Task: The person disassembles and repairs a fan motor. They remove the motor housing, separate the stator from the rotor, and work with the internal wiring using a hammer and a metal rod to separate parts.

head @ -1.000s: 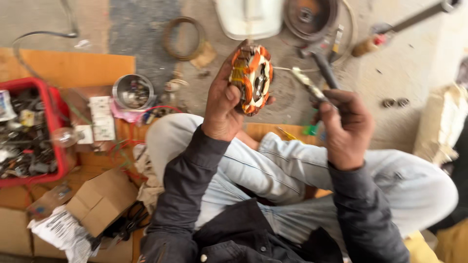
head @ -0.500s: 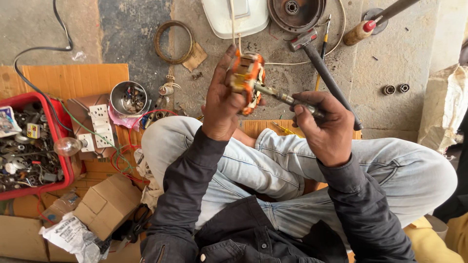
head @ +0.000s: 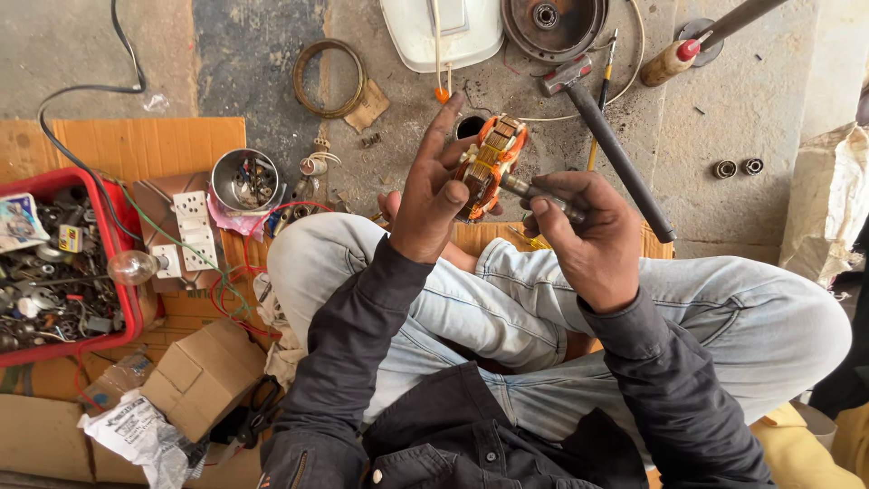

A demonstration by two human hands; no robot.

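The person sits cross-legged on the concrete floor (head: 272, 72), and the view now sits a little lower than half a second ago, the red tray (head: 122, 263) of metal parts showing fuller at the left. The left hand (head: 430, 195) grasps the orange wound motor stator (head: 489, 163) above the knees, its forefinger now raised straight. The right hand (head: 588, 240) is clenched on a metal tool (head: 534, 192) pressed against the stator.

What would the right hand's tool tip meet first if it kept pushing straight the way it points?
The right hand aims its metal tool up and to the left, straight at the orange wound stator held by the left hand. They look to be already touching, though depth is unclear.
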